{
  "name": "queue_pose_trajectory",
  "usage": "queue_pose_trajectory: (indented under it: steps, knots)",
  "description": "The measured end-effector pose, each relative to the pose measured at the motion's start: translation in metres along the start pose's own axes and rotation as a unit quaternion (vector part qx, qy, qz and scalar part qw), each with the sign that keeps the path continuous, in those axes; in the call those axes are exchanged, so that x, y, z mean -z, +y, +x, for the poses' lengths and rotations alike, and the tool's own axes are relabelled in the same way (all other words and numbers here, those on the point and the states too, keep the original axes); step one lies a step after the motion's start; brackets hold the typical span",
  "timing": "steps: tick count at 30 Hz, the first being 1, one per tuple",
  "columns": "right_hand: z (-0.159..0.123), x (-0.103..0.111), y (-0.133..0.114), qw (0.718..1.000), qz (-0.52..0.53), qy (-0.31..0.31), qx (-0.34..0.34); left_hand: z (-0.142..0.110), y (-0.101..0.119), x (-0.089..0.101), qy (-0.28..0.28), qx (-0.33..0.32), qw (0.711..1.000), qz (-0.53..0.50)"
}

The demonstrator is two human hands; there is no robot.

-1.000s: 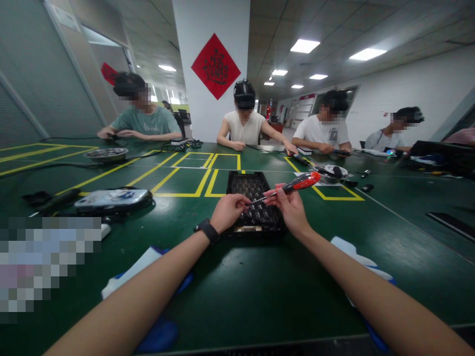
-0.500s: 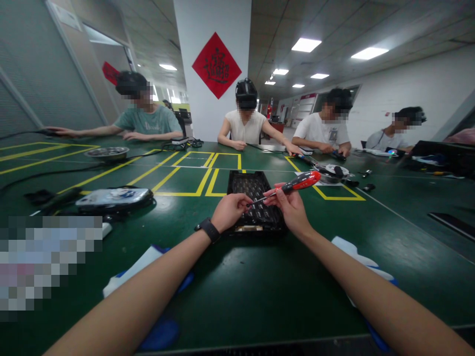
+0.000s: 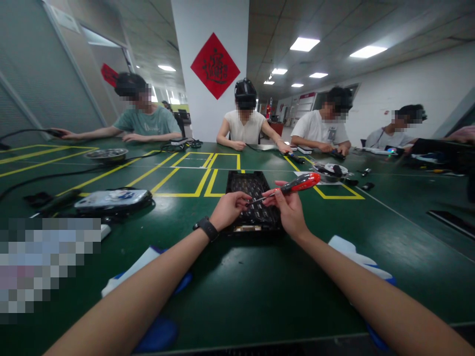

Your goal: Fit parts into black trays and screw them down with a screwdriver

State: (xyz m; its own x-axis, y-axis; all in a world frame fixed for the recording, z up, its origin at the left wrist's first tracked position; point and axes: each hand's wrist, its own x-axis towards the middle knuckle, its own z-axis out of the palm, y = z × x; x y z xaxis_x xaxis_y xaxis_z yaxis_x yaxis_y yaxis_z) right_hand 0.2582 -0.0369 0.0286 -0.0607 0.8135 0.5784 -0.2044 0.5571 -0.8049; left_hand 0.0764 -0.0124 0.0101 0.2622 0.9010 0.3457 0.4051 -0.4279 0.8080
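Note:
My right hand (image 3: 291, 210) grips a screwdriver (image 3: 301, 183) with a red and black handle, its shaft slanting down to the left. At the tip, my left hand (image 3: 232, 210) is closed in a pinch. Whatever sits between those fingers is too small to make out. Both hands are above a black rectangular tray-like casing (image 3: 254, 185), with many small shiny marks across its inside. A dark watch is strapped to my left wrist.
White and blue gloves (image 3: 129, 267) lie under my left forearm, and another glove (image 3: 359, 257) by my right. A phone (image 3: 113, 199) is at left. Metal bowls (image 3: 107, 155) stand farther back. Several people sit across the green table (image 3: 230, 291), marked with yellow tape.
My hands and the screwdriver stay almost still over the casing. Across the table, a person's hand has drawn a dark tool slightly to the left. The view has shifted slightly.

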Motion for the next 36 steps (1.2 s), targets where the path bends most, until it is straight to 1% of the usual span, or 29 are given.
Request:
queue_pose_trajectory:
  steps: [3,5,7,9,12,16,21,28,33,36]
  knots:
    - [0.004,0.004,0.003,0.997,0.034,0.066,-0.006,-0.001,0.006,0.002,0.019,-0.013,0.999,-0.023]
    - [0.006,0.007,0.004,0.992,0.042,0.118,-0.007,-0.004,0.014,0.004,0.057,-0.020,0.998,-0.032]
    - [0.007,0.010,0.005,0.986,0.044,0.159,-0.010,-0.008,0.024,0.005,0.087,-0.015,0.996,-0.017]
    - [0.007,0.011,0.006,0.983,0.044,0.177,-0.023,-0.011,0.033,0.004,0.079,-0.009,0.997,0.020]
    - [0.006,0.011,0.007,0.983,0.041,0.173,-0.045,-0.014,0.038,0.001,0.055,-0.001,0.997,0.062]
    - [0.004,0.007,0.005,0.987,0.025,0.146,-0.055,-0.015,0.036,-0.001,0.041,-0.005,0.995,0.095]
    - [0.001,0.003,0.003,0.992,0.007,0.122,-0.042,-0.015,0.036,-0.002,0.013,-0.049,0.991,0.121]
    - [-0.002,0.002,0.002,0.994,-0.007,0.103,-0.032,-0.016,0.040,-0.004,0.005,-0.088,0.980,0.176]
    - [-0.003,0.002,0.001,0.995,-0.014,0.092,-0.027,-0.016,0.044,-0.002,-0.036,-0.125,0.976,0.172]
    - [-0.003,0.001,-0.001,0.995,-0.016,0.091,-0.027,-0.017,0.046,-0.002,-0.050,-0.136,0.973,0.177]
